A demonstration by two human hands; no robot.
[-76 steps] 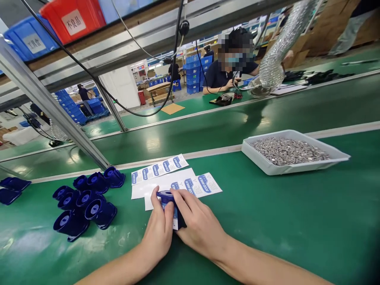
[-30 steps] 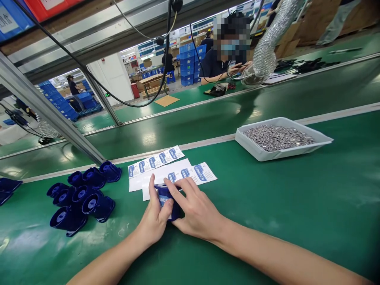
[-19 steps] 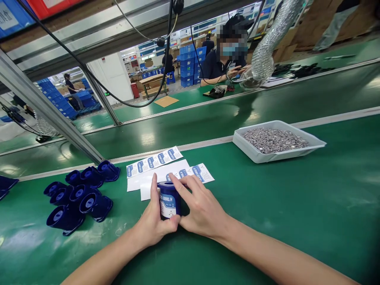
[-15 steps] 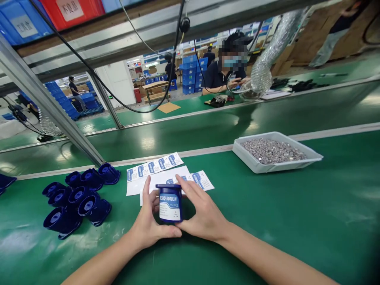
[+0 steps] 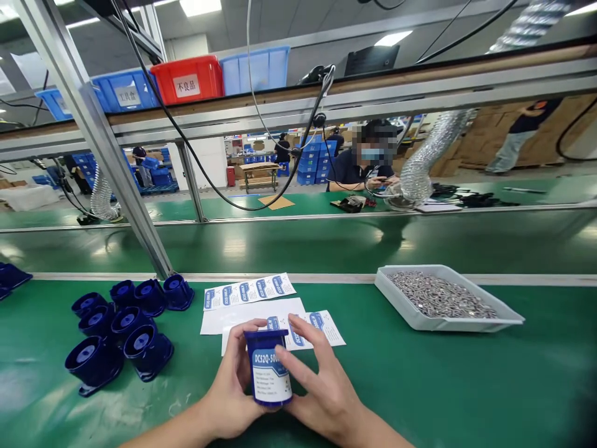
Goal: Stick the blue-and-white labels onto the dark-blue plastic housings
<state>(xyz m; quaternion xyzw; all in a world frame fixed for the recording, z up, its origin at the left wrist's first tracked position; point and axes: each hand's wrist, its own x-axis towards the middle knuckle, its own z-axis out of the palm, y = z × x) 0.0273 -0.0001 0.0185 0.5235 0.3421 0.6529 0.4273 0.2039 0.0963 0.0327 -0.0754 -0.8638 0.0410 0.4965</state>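
Observation:
My left hand (image 5: 236, 387) is wrapped around a dark blue plastic pump housing (image 5: 265, 338), its flanged rim facing up. A white and blue label (image 5: 270, 376) with printed text sits on the housing's front. My right hand (image 5: 321, 379) has its index fingertip on the label and its thumb by the lower right edge; the other fingers are spread. Behind the hands lie label sheets (image 5: 249, 291), partly covered by the fingers and the housing. Several more blue housings (image 5: 135, 323) stand in a group on the left.
A white tray (image 5: 410, 317) filled with small metal parts stands at the right on the green bench (image 5: 420, 379). A slanted metal post (image 5: 125, 180) rises at the left. Above hang a black cable (image 5: 205, 177) and a shelf with bins (image 5: 189, 81). A co-worker (image 5: 359, 168) sits opposite.
The view has tilted up and levelled. My right index finger has moved from beside the housing's rim onto its label. My left hand still holds the housing.

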